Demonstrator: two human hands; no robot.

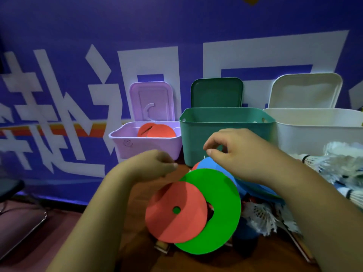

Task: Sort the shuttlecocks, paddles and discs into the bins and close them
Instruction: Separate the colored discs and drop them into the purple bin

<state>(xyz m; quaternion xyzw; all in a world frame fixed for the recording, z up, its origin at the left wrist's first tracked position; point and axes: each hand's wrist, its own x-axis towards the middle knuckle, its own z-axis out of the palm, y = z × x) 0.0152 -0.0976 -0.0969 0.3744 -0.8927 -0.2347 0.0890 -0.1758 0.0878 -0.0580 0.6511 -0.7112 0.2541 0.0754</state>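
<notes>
The green bin (196, 134) stands in the middle at the back of the table (137, 242). The purple bin (149, 149) is just to its left, with two orange discs (159, 131) inside. The white bin (314, 132) is just to its right. All three lids (216, 93) stand up open.

In front of the green bin, the left hand (155, 165) has its fingers curled and pinches the top of the red disc (172, 211) - the green disc (224, 213) sits right behind it, partly covered. Both hang up off the table. A blue disc (214, 167) peeks out behind them, close to the green bin's front wall.

The right hand (237, 154) is in front of the green bin, over the blue disc. Its fingers are curled, thumb near fingertip - I cannot tell if it holds anything.

Shuttlecocks (337, 160) lie in a pile to the right of the green bin, in front of the white bin.
</notes>
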